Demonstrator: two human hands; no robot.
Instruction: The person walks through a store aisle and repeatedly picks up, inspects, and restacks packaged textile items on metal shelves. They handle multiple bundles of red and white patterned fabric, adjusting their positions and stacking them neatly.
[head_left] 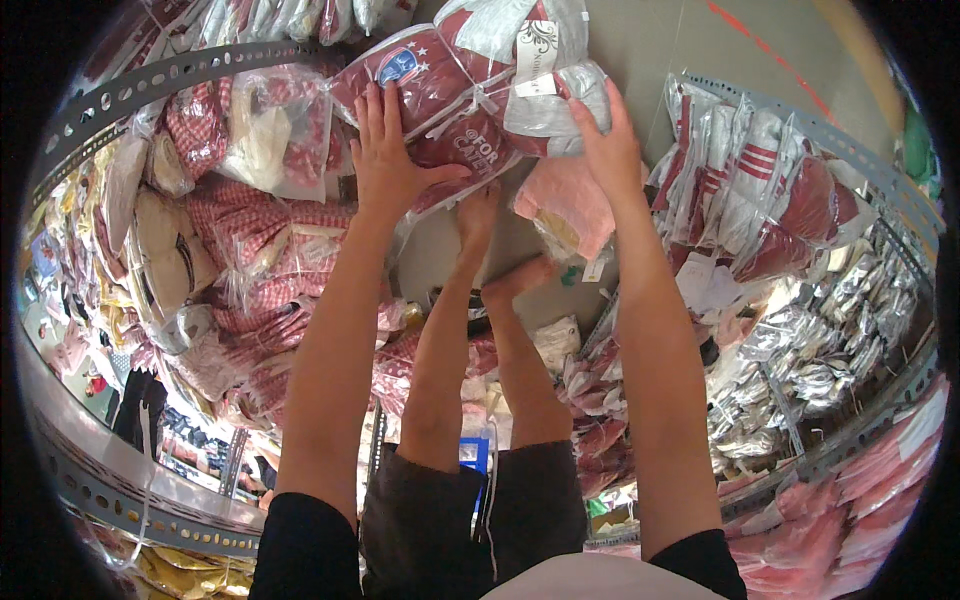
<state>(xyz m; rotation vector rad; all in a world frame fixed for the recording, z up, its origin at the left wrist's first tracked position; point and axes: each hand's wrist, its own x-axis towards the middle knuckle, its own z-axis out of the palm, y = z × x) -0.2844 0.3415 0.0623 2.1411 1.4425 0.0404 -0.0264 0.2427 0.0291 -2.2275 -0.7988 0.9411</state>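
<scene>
A tied bundle of maroon and grey garments in clear plastic bags [440, 95] lies in front of me, with white string crossing it. A white paper tag [537, 58] is on its grey part. My left hand [388, 165] rests on the maroon side, fingers spread flat over the plastic and thumb pointing right. My right hand [608, 140] grips the grey side at the bundle's right edge, thumb on top; its far fingers are partly hidden. Just below the bundle, near my right wrist, is a pink bagged garment [568, 205].
Perforated metal shelf rails [160, 75] frame both sides. Red-checked bagged garments [250, 215] crowd the left shelf. To the right are grey and maroon bagged garments [755, 170] and silvery packets [800, 340]. My bare feet [475, 215] stand on the grey floor [660, 50].
</scene>
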